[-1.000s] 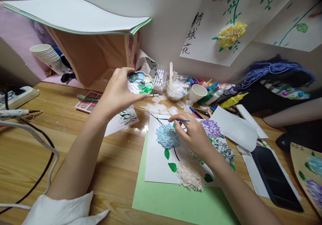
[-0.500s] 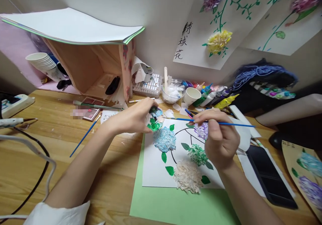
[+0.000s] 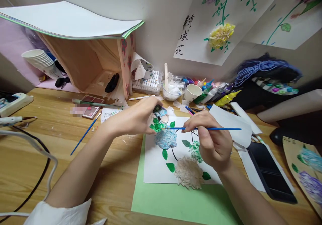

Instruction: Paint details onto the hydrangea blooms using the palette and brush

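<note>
My left hand (image 3: 137,117) grips a small round paint palette (image 3: 158,119) with green paint, held just above the top left corner of a white sheet (image 3: 156,164). My right hand (image 3: 212,141) pinches a thin blue paintbrush (image 3: 213,128), held level with its tip in the palette's green paint. The sheet shows a blue paper flower (image 3: 166,138), a green one (image 3: 195,151) and a cream one (image 3: 188,173), with painted stems and leaves. It lies on a green sheet (image 3: 176,201).
A second blue brush (image 3: 85,134) and a pink paint box (image 3: 88,111) lie to the left. Paint bottles (image 3: 216,96), a paper cup (image 3: 195,92) and a bowl (image 3: 172,92) line the wall. A black phone (image 3: 270,173) lies right; cables (image 3: 37,158) cross the left edge.
My left hand has brought the palette down from mid-air to the sheet's top corner. My right hand lifted off the flowers, turned the brush level and put its tip in the green paint.
</note>
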A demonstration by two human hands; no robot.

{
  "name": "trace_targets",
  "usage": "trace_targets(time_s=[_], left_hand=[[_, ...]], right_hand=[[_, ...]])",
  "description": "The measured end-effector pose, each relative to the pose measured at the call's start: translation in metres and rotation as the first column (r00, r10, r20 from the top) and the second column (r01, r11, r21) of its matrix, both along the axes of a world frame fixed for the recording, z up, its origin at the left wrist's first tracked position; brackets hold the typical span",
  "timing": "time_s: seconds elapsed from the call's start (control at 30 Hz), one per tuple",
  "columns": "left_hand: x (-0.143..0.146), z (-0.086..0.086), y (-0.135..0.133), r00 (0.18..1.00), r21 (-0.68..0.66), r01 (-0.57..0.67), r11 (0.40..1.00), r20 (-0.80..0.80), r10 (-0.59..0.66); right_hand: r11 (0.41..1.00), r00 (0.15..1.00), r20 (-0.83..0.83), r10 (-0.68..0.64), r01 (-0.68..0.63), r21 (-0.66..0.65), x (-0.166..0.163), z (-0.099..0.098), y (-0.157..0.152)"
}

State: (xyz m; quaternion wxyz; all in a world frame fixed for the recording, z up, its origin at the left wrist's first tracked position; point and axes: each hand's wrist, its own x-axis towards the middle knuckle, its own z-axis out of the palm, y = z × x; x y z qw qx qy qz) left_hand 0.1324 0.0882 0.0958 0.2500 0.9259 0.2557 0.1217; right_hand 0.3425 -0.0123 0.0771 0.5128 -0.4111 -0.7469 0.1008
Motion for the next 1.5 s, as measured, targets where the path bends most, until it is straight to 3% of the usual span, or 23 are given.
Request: trace_targets(time_s=[0.13,0.2,0.33,0.4,0.53,0.83,1.5], left_hand=[[0.000,0.000,0.000,1.000,0.000,-0.005,1.000,-0.004,0.005],[-0.003,0.002,0.002,1.000,-0.002,-0.026,1.000,-0.011,0.026],[-0.018,0.008,0.014,0.979,0.043,-0.194,0.980,-0.062,0.197],[-0.029,0.010,0.021,0.949,0.079,-0.292,0.953,-0.100,0.299],[-0.046,0.010,0.031,0.907,0.120,-0.389,0.914,-0.124,0.402],[-0.047,0.014,0.027,0.906,0.129,-0.384,0.914,-0.140,0.400],[-0.046,0.017,0.024,0.900,0.107,-0.392,0.914,-0.159,0.405]], right_hand=[[1.000,1.000,0.005,0.003,-0.003,-0.017,-0.002,-0.001,-0.001],[0.998,0.997,-0.071,-0.040,0.043,0.041,-0.004,-0.002,0.001],[0.971,0.963,-0.196,-0.186,0.211,0.115,-0.003,-0.008,0.007],[0.979,0.978,-0.058,-0.200,0.202,0.037,0.000,-0.012,0.012],[0.991,0.969,0.230,-0.095,0.114,-0.067,0.001,-0.023,0.021],[0.989,0.941,0.335,-0.048,0.092,-0.116,-0.001,-0.037,0.029],[0.989,0.939,0.340,-0.049,0.094,-0.118,0.001,-0.034,0.029]])
